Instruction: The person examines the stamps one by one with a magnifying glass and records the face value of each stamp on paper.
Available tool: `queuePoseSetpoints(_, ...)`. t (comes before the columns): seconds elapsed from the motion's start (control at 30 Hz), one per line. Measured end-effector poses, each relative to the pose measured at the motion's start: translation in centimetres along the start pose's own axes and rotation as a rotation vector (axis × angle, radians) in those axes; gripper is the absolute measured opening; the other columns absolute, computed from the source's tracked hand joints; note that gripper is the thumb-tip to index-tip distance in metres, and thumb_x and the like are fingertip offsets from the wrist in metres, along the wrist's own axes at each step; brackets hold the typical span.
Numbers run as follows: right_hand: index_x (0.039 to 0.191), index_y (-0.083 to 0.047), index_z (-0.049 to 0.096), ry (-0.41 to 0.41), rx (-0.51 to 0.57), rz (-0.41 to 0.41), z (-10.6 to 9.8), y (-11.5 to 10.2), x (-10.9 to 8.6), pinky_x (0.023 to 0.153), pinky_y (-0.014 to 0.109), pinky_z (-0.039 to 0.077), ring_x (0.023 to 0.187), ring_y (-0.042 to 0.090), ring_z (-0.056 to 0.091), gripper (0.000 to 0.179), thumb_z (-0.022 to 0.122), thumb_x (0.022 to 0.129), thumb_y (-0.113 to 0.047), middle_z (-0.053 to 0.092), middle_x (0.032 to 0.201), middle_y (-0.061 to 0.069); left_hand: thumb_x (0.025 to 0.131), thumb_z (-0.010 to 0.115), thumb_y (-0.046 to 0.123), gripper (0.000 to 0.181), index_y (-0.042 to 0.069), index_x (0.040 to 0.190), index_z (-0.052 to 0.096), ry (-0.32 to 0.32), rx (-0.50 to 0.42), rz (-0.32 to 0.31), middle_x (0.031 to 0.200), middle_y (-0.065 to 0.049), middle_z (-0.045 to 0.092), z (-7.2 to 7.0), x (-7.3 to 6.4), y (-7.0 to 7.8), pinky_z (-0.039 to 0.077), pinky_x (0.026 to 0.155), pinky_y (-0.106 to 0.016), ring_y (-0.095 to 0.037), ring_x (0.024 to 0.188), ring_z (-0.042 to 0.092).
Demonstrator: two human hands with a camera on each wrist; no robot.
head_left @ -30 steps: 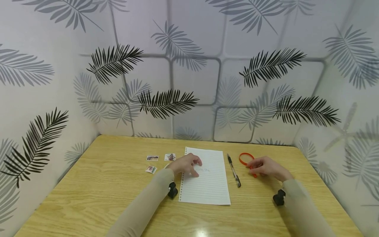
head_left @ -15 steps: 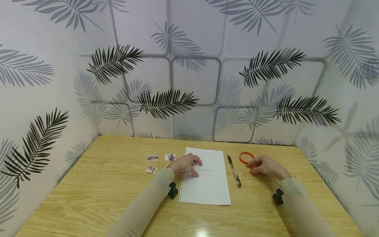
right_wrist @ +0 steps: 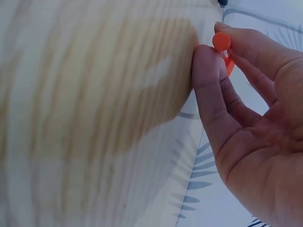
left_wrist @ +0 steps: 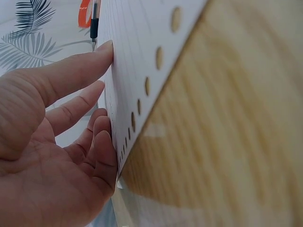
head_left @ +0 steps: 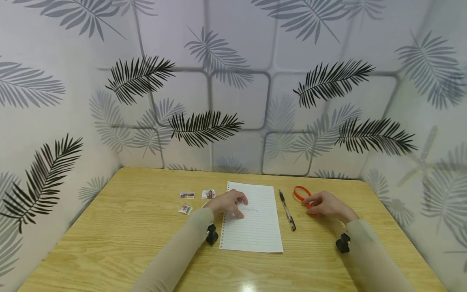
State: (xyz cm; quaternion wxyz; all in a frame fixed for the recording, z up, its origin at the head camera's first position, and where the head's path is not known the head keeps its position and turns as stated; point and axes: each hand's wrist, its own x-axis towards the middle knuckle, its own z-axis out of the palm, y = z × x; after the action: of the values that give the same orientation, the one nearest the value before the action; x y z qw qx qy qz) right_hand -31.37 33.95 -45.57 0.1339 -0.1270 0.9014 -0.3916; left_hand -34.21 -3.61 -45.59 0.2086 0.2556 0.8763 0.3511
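My right hand (head_left: pixel 328 206) pinches the handle of a red-framed magnifying glass (head_left: pixel 295 195) between thumb and fingertips. In the right wrist view the round orange handle end (right_wrist: pixel 221 41) sticks out between thumb and index finger. The ring stands tilted at the right of the table. My left hand (head_left: pixel 227 203) rests on a lined, hole-punched sheet of paper (head_left: pixel 257 233), fingers loosely bent, fingertips at the page in the left wrist view, gripping nothing. Faint handwriting (head_left: pixel 251 209) shows near its fingers.
A black-capped clear pen (head_left: pixel 287 211) lies between the paper and the magnifying glass. Left of the paper lie several postage stamps (head_left: pixel 187 195), one partly hidden by my left hand. The wooden table (head_left: pixel 109 227) meets leaf-patterned walls behind and at both sides.
The magnifying glass's ring looks narrower and more tilted than a second ago, its handle drawn deeper under my right hand, which shifted slightly. My left hand stays put on the paper.
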Motion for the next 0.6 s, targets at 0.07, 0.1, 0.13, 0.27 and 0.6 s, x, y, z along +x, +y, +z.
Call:
queuePoseSetpoints(0.07,0.12,0.005,0.066,0.002,0.004,-0.003,0.05,0.09,-0.03,0.061,0.029,0.053,0.067,0.012,0.06,0.038,0.074,0.085,-0.008,0.069,0.088,0.009,0.079,0.08,0.005,0.037,0.009,0.112,0.064,0.0,0.003,-0.003,0.122,-0.01,0.056,0.03,-0.01,-0.08,0.041,0.098,-0.041,-0.022,0.103,0.047)
queuePoseSetpoints(0.1,0.121,0.005,0.066,0.001,0.006,-0.007,0.07,0.11,-0.05,0.061,0.029,0.053,0.067,0.012,0.06,0.039,0.074,0.085,-0.008,0.068,0.087,0.01,0.079,0.08,0.006,0.037,0.009,0.112,0.064,-0.001,0.007,-0.004,0.122,-0.009,0.056,0.05,-0.02,-0.12,0.04,0.098,-0.041,-0.021,0.102,0.047)
queuePoseSetpoints(0.13,0.121,0.005,0.065,-0.001,0.009,-0.01,0.1,0.14,-0.06,0.061,0.028,0.054,0.068,0.012,0.06,0.04,0.074,0.085,-0.009,0.067,0.087,0.01,0.079,0.08,0.006,0.036,0.009,0.112,0.064,-0.002,0.009,-0.004,0.122,-0.009,0.056,0.07,-0.02,-0.15,0.04,0.098,-0.041,-0.021,0.102,0.047)
queuePoseSetpoints(0.27,0.124,0.007,0.063,-0.005,0.037,-0.023,0.17,0.11,-0.05,0.065,0.028,0.055,0.074,0.011,0.061,0.043,0.074,0.086,-0.009,0.069,0.099,0.017,0.08,0.08,0.006,0.036,0.009,0.112,0.064,0.001,0.008,0.001,0.121,-0.009,0.056,0.06,0.0,-0.2,0.04,0.098,-0.041,-0.021,0.103,0.047)
queuePoseSetpoints(0.6,0.127,0.004,0.063,0.042,0.037,-0.007,0.4,0.02,0.22,0.069,0.027,0.055,0.086,0.016,0.061,0.044,0.074,0.087,-0.012,0.067,0.109,0.017,0.079,0.08,0.006,0.036,0.009,0.112,0.065,0.007,0.02,0.018,0.12,-0.009,0.057,-0.01,0.11,-0.26,0.04,0.099,-0.041,-0.022,0.103,0.047)
